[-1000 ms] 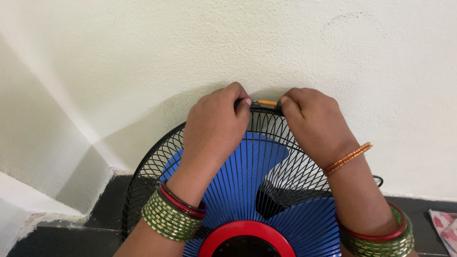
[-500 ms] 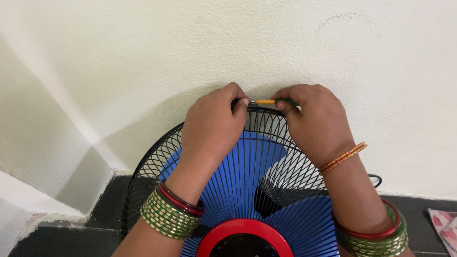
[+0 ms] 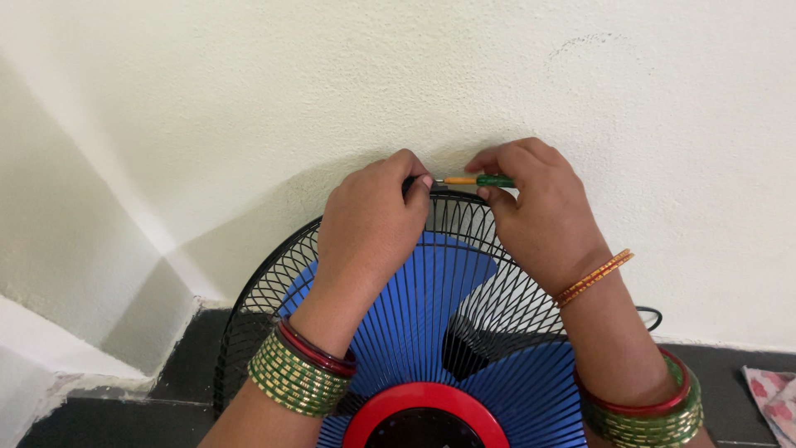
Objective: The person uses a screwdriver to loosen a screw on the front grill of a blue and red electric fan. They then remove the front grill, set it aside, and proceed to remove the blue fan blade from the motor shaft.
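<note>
The right hand (image 3: 543,207) is drawing back along the fan (image 3: 448,332) rim, baring more of the screwdriver (image 3: 479,179) (green handle now showing).

A small screwdriver with a green and orange handle (image 3: 479,179) lies level along the top rim of a round black wire fan guard (image 3: 274,282), its tip pointing left at the rim's highest point. The guard stands upright against a cream wall, its thin wires fanning outward from a red round centre cap (image 3: 427,406). Blue plastic fan blades (image 3: 431,299) show behind the wires.
</note>
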